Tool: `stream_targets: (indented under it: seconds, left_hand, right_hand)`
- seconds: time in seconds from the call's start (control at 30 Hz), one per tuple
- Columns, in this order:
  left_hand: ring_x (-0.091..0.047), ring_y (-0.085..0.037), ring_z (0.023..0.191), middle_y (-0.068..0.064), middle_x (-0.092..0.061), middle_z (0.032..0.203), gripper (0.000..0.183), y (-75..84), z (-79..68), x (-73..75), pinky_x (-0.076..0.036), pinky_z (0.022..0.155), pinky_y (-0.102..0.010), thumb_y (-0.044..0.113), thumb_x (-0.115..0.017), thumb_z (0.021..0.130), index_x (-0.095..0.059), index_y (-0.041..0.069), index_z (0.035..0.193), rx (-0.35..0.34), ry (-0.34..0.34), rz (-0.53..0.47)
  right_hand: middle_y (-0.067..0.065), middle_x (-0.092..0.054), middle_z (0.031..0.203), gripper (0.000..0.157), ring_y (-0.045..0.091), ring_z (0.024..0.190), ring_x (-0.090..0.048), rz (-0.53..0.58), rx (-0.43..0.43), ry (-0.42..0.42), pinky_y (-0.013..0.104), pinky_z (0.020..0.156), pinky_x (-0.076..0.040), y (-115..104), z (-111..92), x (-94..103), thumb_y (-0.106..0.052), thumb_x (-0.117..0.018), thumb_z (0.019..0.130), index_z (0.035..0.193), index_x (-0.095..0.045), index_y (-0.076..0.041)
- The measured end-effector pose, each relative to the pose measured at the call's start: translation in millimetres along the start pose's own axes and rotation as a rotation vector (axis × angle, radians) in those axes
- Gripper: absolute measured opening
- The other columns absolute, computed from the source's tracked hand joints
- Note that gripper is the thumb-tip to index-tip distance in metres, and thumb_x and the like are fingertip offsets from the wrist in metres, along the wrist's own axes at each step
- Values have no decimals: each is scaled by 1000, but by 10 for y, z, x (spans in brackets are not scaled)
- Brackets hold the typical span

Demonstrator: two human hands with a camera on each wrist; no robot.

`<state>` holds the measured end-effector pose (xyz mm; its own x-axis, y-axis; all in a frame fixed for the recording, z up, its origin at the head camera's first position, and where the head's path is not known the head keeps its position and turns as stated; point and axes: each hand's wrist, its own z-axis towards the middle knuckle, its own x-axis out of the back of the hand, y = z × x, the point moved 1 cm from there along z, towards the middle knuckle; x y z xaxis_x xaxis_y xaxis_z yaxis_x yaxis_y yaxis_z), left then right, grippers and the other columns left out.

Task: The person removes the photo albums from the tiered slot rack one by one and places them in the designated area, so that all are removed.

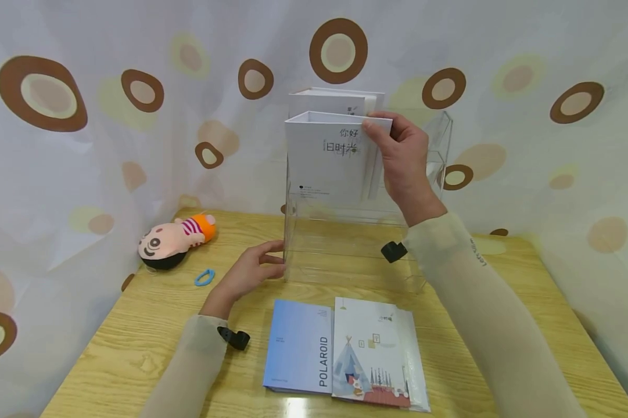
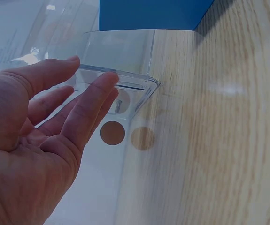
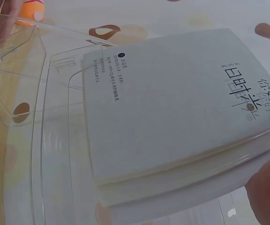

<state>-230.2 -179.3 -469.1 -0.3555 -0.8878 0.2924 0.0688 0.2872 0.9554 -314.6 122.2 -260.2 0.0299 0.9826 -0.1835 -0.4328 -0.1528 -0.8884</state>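
My right hand (image 1: 406, 155) pinches the upper right corner of a white album (image 1: 319, 159) with Chinese lettering, thumb in front. The album stands upright at the upper part of a clear acrylic rack (image 1: 345, 222); in the right wrist view its cover (image 3: 172, 103) and thick spine side show. A second white album (image 1: 325, 103) stands behind it, partly hidden. My left hand (image 1: 253, 266) is at the rack's lower left side, fingers extended towards its edge. In the left wrist view the palm and fingers (image 2: 85, 110) hold nothing; whether the fingertips touch the rack is unclear.
On the wooden table before the rack lie a blue POLAROID album (image 1: 299, 347) and a white album with a tent picture (image 1: 371, 351), side by side. A plush doll (image 1: 172, 241) and a blue ring-shaped item (image 1: 204, 277) lie at left. A patterned curtain (image 1: 188, 104) hangs behind.
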Motion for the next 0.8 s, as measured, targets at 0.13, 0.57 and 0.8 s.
stream_targets:
  seconds: [0.13,0.57,0.8]
  left_hand:
    - [-60,-46,149,-22,-45,175,66,-1,-14,-4,-66,110,-46,6,-69,110,-44,3,171,-5,-2,-2]
    - [-60,-45,149,-21,-45,176,66,-14,12,0,-66,110,-44,6,-69,110,-44,5,171,-1,1,8]
    - [-60,-44,149,-20,-46,175,66,-11,7,-3,-66,110,-44,6,-68,111,-43,4,171,1,2,6]
  right_hand:
    - [-1,-81,107,12,17,103,-76,-17,8,0,31,96,-61,-15,-26,-3,-16,-84,103,114,-84,-13]
    - [-2,-80,103,12,17,100,-75,-45,77,44,31,91,-59,-60,-41,44,-18,-83,103,114,-84,-14]
    - [-2,-81,107,16,17,101,-75,-85,90,64,31,90,-61,-99,-107,109,-20,-84,102,117,-84,-13]
